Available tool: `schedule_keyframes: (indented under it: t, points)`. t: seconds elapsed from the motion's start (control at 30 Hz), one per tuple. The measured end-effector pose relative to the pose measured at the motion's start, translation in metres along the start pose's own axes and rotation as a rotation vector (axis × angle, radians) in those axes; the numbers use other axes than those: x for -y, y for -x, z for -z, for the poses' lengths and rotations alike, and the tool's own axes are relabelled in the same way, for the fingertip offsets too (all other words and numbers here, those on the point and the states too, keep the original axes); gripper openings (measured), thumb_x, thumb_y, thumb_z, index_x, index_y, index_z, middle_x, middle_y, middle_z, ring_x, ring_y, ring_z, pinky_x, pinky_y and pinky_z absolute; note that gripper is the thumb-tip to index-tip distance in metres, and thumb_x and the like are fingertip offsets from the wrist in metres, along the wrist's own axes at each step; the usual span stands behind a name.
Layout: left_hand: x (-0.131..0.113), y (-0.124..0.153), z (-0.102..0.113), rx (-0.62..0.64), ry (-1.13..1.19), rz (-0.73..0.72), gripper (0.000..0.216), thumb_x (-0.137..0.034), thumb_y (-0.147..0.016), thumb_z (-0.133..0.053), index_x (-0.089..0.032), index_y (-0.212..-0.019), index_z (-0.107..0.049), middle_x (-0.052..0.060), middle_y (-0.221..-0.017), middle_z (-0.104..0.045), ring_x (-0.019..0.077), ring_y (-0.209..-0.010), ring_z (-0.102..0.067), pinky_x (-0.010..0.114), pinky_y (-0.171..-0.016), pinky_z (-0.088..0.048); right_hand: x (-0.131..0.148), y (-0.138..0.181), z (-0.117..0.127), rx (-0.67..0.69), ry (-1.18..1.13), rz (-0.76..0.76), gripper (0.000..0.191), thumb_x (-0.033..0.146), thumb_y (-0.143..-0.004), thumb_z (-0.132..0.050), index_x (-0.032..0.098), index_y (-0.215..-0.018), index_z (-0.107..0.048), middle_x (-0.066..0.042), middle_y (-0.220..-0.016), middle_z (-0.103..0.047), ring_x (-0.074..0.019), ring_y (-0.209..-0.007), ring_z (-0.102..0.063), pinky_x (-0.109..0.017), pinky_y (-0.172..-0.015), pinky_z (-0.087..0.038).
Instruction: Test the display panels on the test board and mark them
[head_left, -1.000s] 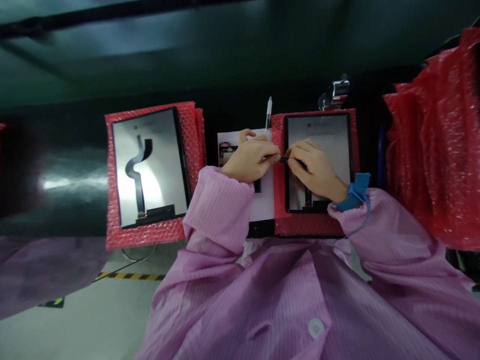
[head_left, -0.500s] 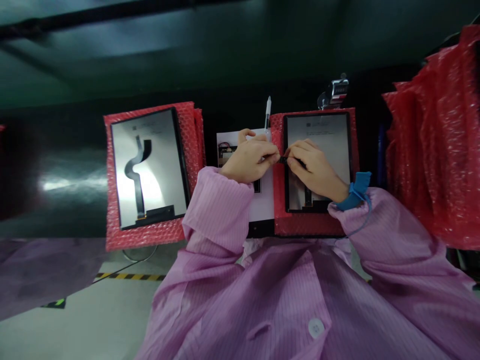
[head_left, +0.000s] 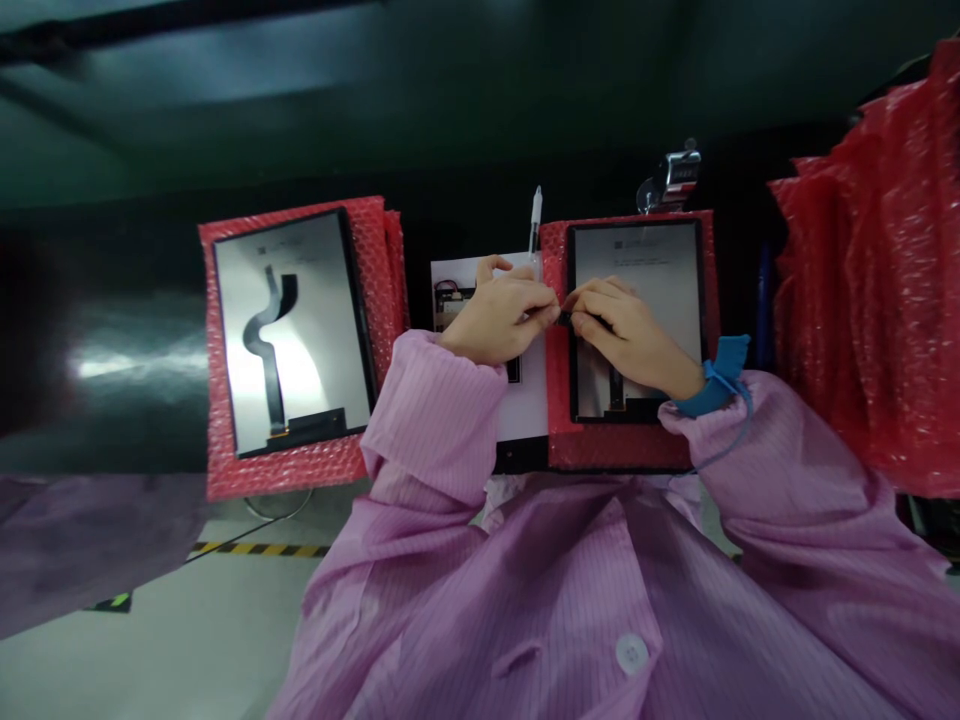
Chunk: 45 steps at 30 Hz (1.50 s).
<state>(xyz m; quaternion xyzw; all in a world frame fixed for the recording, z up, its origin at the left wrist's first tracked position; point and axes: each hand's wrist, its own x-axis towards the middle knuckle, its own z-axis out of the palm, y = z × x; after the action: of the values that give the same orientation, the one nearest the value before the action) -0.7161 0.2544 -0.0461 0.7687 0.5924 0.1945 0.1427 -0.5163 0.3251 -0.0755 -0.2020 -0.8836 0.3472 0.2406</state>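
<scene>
Both hands meet over the left edge of a display panel [head_left: 667, 300] that lies face down on red bubble wrap [head_left: 556, 400]. Between my fingertips is the dark end of a flex cable [head_left: 616, 388], which rises from the panel's lower edge and runs under my right hand. My left hand [head_left: 501, 312] pinches that end from the left, over a white board [head_left: 529, 400] with a small circuit on it. From the right, my right hand [head_left: 626, 335], a blue strap on its wrist, has thumb and fingers closed at the same end. The fingers hide the exact grip.
To the left, another display panel [head_left: 330, 320] with a loose curved flex cable [head_left: 270, 370] rests on stacked red bubble wrap. A pen [head_left: 535, 220] and a metal tally counter [head_left: 679, 178] are behind my hands. Red bubble bags [head_left: 862, 300] stand at the right; a person's sleeve [head_left: 90, 550] shows lower left.
My right hand has shifted slightly left, closer to my left fingertips, so less of the dark cable end shows between them. My left hand stays nearly still. The view has moved slightly.
</scene>
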Motion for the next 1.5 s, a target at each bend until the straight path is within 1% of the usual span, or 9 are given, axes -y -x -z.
schedule_keyframes:
  t: [0.37, 0.57, 0.93, 1.03, 1.1, 1.2, 1.27, 1.37, 1.5]
  points:
    - [0.001, 0.001, 0.007, 0.035, 0.080, -0.006, 0.023, -0.032, -0.094, -0.059, -0.021, -0.077, -0.070, -0.001, -0.078, -0.070, 0.0198, -0.090, -0.064, 0.051, -0.107, -0.031, -0.002, 0.000, 0.004, 0.072, 0.020, 0.026, 0.026, 0.034, -0.101, -0.041, 0.020, -0.089, -0.059, -0.011, -0.111, -0.068, -0.0268, -0.107, -0.056, -0.047, -0.100, -0.039]
    - [0.005, 0.001, 0.006, 0.000, 0.112, -0.006, 0.017, -0.034, -0.091, -0.065, -0.023, -0.081, -0.074, -0.002, -0.090, -0.075, 0.0204, -0.098, -0.065, 0.052, -0.112, -0.027, -0.002, 0.002, 0.003, 0.032, 0.064, 0.087, 0.028, 0.034, -0.103, -0.040, 0.019, -0.094, -0.062, -0.011, -0.115, -0.068, -0.0274, -0.108, -0.054, -0.047, -0.100, -0.039]
    - [0.000, 0.000, 0.003, -0.075, 0.057, -0.007, 0.013, -0.028, -0.090, -0.063, -0.021, -0.082, -0.070, 0.000, -0.086, -0.072, 0.0200, -0.094, -0.065, 0.055, -0.115, -0.031, -0.002, 0.003, -0.005, -0.043, 0.055, 0.132, 0.031, 0.038, -0.106, -0.037, 0.020, -0.096, -0.060, -0.010, -0.109, -0.067, -0.0247, -0.104, -0.054, -0.043, -0.097, -0.042]
    - [-0.004, 0.012, 0.004, -0.260, 0.059, -0.017, 0.014, -0.032, -0.097, -0.060, -0.023, -0.097, -0.071, 0.003, -0.104, -0.072, 0.0221, -0.107, -0.063, 0.051, -0.113, -0.036, 0.000, 0.003, -0.004, -0.057, 0.027, 0.109, 0.040, 0.046, -0.108, -0.032, 0.021, -0.093, -0.059, -0.008, -0.104, -0.067, -0.0226, -0.099, -0.055, -0.042, -0.097, -0.042]
    - [-0.012, 0.030, 0.001, -0.525, 0.070, 0.031, 0.017, -0.032, -0.102, -0.054, -0.023, -0.106, -0.068, 0.005, -0.113, -0.068, 0.0217, -0.114, -0.060, 0.046, -0.108, -0.044, 0.002, 0.003, -0.002, -0.093, -0.019, 0.101, 0.048, 0.052, -0.109, -0.026, 0.022, -0.092, -0.059, -0.007, -0.102, -0.067, -0.0214, -0.098, -0.057, -0.042, -0.097, -0.043]
    - [-0.026, 0.064, -0.019, -0.851, -0.020, 0.200, 0.020, -0.027, -0.104, -0.047, -0.022, -0.100, -0.065, 0.007, -0.103, -0.064, 0.0223, -0.108, -0.060, 0.042, -0.099, -0.049, 0.006, 0.003, 0.001, -0.202, -0.058, 0.063, 0.056, 0.058, -0.108, -0.020, 0.023, -0.091, -0.060, -0.006, -0.098, -0.068, -0.0213, -0.097, -0.059, -0.043, -0.097, -0.043]
    - [-0.033, 0.084, -0.039, -0.796, -0.163, 0.299, 0.018, -0.027, -0.102, -0.051, -0.019, -0.103, -0.066, 0.011, -0.105, -0.062, 0.0254, -0.105, -0.059, 0.045, -0.098, -0.048, 0.007, 0.004, 0.003, -0.266, -0.052, 0.018, 0.056, 0.060, -0.107, -0.021, 0.024, -0.091, -0.060, -0.006, -0.096, -0.068, -0.0223, -0.095, -0.060, -0.045, -0.097, -0.043]
    - [-0.037, 0.101, -0.065, -0.587, -0.299, 0.369, 0.031, -0.030, -0.099, -0.056, -0.016, -0.124, -0.067, 0.018, -0.122, -0.058, 0.0299, -0.110, -0.056, 0.049, -0.102, -0.046, 0.008, 0.005, 0.004, -0.349, -0.028, -0.032, 0.054, 0.062, -0.106, -0.024, 0.025, -0.093, -0.061, -0.007, -0.097, -0.068, -0.0240, -0.096, -0.061, -0.046, -0.096, -0.044]
    - [-0.035, 0.103, -0.079, -0.500, -0.330, 0.395, 0.037, -0.033, -0.101, -0.052, -0.018, -0.129, -0.070, 0.019, -0.128, -0.055, 0.0326, -0.115, -0.053, 0.049, -0.102, -0.046, 0.008, 0.007, 0.005, -0.426, -0.007, -0.034, 0.049, 0.060, -0.106, -0.030, 0.024, -0.094, -0.062, -0.007, -0.097, -0.069, -0.0246, -0.097, -0.061, -0.045, -0.095, -0.046]
